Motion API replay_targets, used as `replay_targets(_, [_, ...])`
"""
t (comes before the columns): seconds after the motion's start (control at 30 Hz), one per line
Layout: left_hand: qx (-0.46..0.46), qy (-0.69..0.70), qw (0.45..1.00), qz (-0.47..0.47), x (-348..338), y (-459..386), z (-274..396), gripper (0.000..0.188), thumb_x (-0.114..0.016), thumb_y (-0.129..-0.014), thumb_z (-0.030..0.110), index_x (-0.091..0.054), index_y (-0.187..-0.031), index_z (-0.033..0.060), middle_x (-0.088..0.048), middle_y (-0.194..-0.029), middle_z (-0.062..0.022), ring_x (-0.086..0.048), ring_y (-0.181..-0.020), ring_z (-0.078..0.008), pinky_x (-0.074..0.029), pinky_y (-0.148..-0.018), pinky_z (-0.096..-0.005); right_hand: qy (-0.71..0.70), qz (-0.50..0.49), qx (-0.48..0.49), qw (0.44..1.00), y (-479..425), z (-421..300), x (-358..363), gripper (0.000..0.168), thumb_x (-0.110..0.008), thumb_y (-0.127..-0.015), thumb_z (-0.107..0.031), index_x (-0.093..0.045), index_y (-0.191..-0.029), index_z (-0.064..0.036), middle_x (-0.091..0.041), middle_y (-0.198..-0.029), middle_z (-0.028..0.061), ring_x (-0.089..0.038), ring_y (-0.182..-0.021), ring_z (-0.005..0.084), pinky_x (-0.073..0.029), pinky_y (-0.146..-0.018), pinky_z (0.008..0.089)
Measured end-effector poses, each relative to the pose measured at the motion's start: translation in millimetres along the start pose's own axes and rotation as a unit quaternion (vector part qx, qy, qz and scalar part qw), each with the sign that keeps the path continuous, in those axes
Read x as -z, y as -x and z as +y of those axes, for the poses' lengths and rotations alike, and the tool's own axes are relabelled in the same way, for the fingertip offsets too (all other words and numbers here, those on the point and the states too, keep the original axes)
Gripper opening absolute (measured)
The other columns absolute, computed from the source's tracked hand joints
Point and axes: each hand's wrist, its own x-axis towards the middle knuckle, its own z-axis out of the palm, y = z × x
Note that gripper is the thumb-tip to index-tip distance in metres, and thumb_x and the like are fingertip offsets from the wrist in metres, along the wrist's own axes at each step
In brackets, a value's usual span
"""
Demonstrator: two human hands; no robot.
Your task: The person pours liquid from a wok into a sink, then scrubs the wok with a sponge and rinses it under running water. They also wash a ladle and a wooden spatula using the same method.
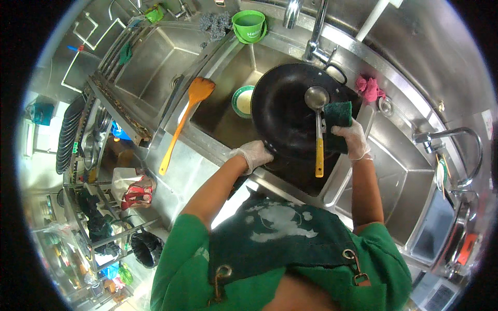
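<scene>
A black wok point(284, 105) rests over the middle basin of a steel sink. My left hand point(255, 155), in a thin clear glove, grips the wok's handle at the near left rim. Gloved too, my right hand point(353, 138) holds a dark green scouring pad point(338, 114) at the wok's right side. A metal ladle point(317, 98) with a yellow handle lies across the wok, its handle reaching over the near rim beside the pad. Partly hidden behind the wok, a green-rimmed white bowl point(243, 103) sits in the basin. An orange spatula point(200, 88) lies on the sink's left edge.
A green bucket point(249, 27) and steel wool point(214, 26) stand at the back edge. Taps point(313, 48) rise behind the wok. A pink cloth point(367, 88) lies at the back right. More basins point(389, 167) flank the middle one. Racks with pans are at the far left.
</scene>
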Motion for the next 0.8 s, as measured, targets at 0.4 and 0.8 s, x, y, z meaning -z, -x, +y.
replay_targets(0.4, [0.046,-0.044,0.995,0.079,-4.9,-9.6,-15.9,0.042,-0.058,-0.075,0.039,-0.066,-0.096,0.0039,-0.064,-0.097,-0.0238,-0.06,-0.093,-0.0391,-0.048,-0.082,-0.0435,-0.062,0.007,-0.023,0.998,-4.7,3.5,3.3,0.045,-0.056,-0.069,0.009,-0.057,-0.113,0.002,-0.065,-0.097,0.0114,-0.065,-0.083,0.0243,-0.053,-0.079,0.0367])
replay_targets(0.8, [-0.001,-0.025,0.993,0.113,-9.6,-14.7,-26.9,0.03,-0.058,-0.071,0.025,-0.069,-0.081,-0.0011,-0.063,-0.084,-0.0268,-0.063,-0.086,-0.0391,-0.05,-0.078,-0.0423,-0.07,0.01,-0.021,0.997,-0.3,4.3,5.1,0.041,-0.06,-0.068,0.004,-0.061,-0.108,0.0,-0.063,-0.092,0.0057,-0.06,-0.081,0.0186,-0.048,-0.079,0.0297])
